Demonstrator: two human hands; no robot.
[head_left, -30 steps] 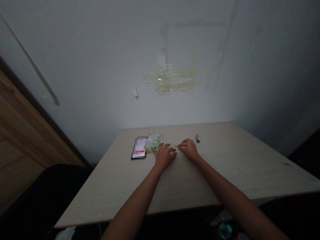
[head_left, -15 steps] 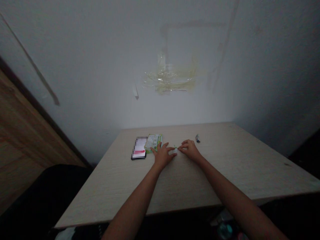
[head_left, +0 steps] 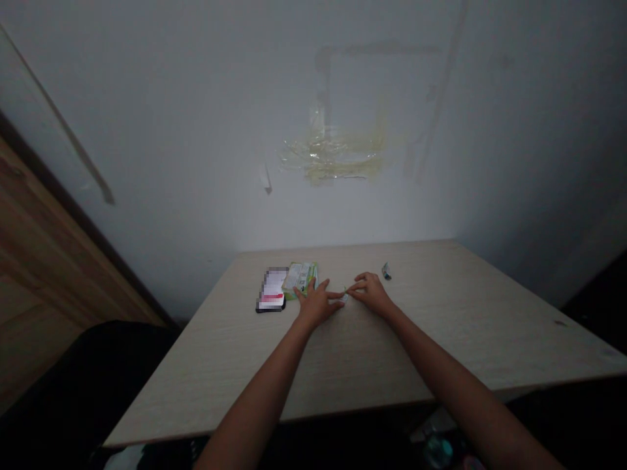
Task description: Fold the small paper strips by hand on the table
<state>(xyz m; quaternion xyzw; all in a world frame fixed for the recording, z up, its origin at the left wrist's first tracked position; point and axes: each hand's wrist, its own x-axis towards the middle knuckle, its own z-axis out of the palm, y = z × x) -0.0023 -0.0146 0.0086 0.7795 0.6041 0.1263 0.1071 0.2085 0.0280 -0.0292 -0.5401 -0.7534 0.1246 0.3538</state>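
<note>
Between my hands, on the table, is a small white-and-green folded piece, perhaps paper or wrapper; its kind is too small to tell. My left hand holds its left side with thumb and index finger, the other fingers spread towards a green-and-white printed packet. From the right, the pinched thumb and index finger of my right hand grip its upper edge. The fingertips hide part of the piece. Left of the packet lies a phone with a lit, blurred-out screen.
A small crumpled wrapper lies beyond my right hand. The pale wooden table meets a wall with old clear tape on it. A dark chair-like shape stands at the left, beside wooden boards.
Both hands stay close around the small piece, with only slight finger movement. It has shifted or turned a little between the fingertips. The phone, packet and wrapper keep their places.
</note>
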